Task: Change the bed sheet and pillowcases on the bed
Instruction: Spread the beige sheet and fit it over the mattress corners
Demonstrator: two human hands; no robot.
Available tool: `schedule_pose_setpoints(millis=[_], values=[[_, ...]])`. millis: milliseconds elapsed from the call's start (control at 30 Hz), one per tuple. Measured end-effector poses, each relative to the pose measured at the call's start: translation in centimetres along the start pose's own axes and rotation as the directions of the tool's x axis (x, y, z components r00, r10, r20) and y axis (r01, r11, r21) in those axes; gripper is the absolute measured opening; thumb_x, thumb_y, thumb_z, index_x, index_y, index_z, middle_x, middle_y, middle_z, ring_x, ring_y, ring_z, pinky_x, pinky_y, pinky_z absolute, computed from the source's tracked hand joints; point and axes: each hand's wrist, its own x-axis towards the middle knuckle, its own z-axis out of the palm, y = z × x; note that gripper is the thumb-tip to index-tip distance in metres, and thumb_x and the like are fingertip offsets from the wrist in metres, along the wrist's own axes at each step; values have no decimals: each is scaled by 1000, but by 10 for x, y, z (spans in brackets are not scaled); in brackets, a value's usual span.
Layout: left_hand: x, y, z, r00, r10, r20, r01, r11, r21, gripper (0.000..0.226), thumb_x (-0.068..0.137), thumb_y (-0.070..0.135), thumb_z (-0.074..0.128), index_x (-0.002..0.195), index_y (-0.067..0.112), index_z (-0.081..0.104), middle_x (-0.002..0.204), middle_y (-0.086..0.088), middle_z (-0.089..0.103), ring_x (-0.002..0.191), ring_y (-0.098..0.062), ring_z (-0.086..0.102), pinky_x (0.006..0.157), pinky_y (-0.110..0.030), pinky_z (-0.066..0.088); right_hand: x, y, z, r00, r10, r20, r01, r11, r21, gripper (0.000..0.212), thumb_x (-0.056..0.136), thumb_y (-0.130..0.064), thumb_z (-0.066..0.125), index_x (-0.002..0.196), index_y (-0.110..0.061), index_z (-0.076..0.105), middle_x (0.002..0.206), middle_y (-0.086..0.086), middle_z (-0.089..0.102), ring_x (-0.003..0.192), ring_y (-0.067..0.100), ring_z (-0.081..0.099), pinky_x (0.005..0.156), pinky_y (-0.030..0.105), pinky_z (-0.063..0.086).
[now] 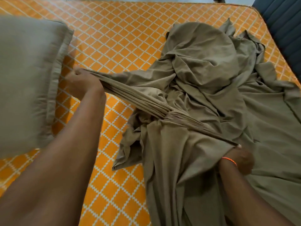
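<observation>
both hands gripped one gathered edge of the crumpled olive-brown cotton bed sheet lying on the orange lattice-patterned mattress: left hand fisted, right hand pinching. uneven pulling could bunch it against the grey-green pillow.

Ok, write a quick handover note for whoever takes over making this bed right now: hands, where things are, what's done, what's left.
Left hand: grips one end of the gathered, pleated edge of the tan sheet.
Right hand: grips the other end of that edge, pulled taut between the two hands.
The rest of the sheet lies bunched on the right half of the orange patterned mattress. A pillow in a tan case lies at the left, blurred.
Done: mattress mostly bare.
Left: the sheet is not spread or tucked; only one pillow is in view, so pillowcase progress is unclear.
</observation>
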Motion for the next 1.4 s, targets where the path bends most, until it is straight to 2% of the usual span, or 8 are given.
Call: schedule_pose_setpoints(millis=[133,267,467,700,933,1100,1167,1400], values=[[45,-9,2,986,18,165,39,941,-337,41,92,64,57,95,27,76,103,3,77,89,-17,71,83,-34,62,-7,4,-6,984,-124,127,133,990,-58,37,107,-19,43,112,8,68,112,35,65,95,41,62,81,51,47],[-13,-64,9,767,154,623,96,932,-349,27,108,40,52,99,23,71,95,1,75,75,-14,65,59,-30,53,-46,-31,6,935,-330,130,343,934,-99,35,93,-17,47,115,-4,71,116,27,67,112,47,59,96,55,49],[-106,-162,-6,792,-41,609,-117,969,218,54,101,61,51,79,14,65,84,-9,67,79,-30,58,66,-37,34,-112,-74,43,339,-910,237,934,356,32,45,91,-38,60,134,-25,58,125,1,64,121,25,56,115,55,34],[-117,-166,32,659,-9,752,-153,977,146,49,95,55,59,64,17,64,65,0,65,78,-34,68,68,-42,50,-124,-84,55,157,-932,328,975,199,100,17,94,-27,53,104,-25,65,87,0,69,84,28,63,74,38,28],[-83,-122,18,851,224,475,-309,945,108,34,104,41,52,85,15,64,92,-10,68,89,-30,61,69,-36,37,-78,-49,17,270,-922,279,943,311,116,40,84,-21,51,118,-19,72,85,18,73,77,40,67,71,45,51],[-12,-65,-12,990,58,129,-52,997,-49,32,104,36,51,107,14,75,107,-10,75,97,-31,68,80,-36,50,2,-12,-52,847,-529,46,530,848,2,27,100,-18,49,101,-10,75,82,27,68,68,40,61,62,36,40],[17,-47,-19,986,-10,165,54,963,-263,30,104,34,50,95,18,73,85,-7,72,72,-26,66,68,-35,54,31,3,-66,945,-323,48,325,945,-37,33,103,-25,45,100,-6,73,96,27,70,78,38,63,72,45,53],[-20,-95,-19,861,210,463,-173,977,-122,28,104,32,53,118,13,69,111,-9,76,104,-27,70,89,-36,53,-14,-9,-41,709,-701,79,705,698,-130,55,76,-20,52,128,-11,66,121,24,65,109,44,57,97,51,43]])
